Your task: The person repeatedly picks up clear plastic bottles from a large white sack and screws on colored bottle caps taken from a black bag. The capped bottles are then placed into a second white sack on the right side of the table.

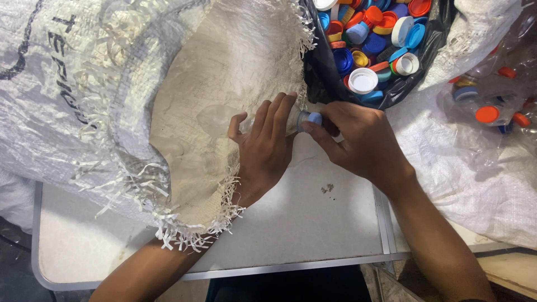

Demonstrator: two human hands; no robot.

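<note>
My left hand point(263, 146) wraps around a clear plastic bottle point(224, 118) that lies on its side, its body reaching into the frayed mouth of a big white woven sack point(112, 100). My right hand point(358, 140) pinches the bottle's pale blue cap point(311, 118) between thumb and fingers at the bottle's neck. Both hands meet over the grey table top point(313, 218).
A black bag point(321, 72) holding several loose caps in blue, orange, white and yellow sits at the back, just beyond my right hand. Clear bottles with orange caps point(488, 114) lie at the right on another white sack point(447, 162). The table's metal edge point(291, 265) runs along the front.
</note>
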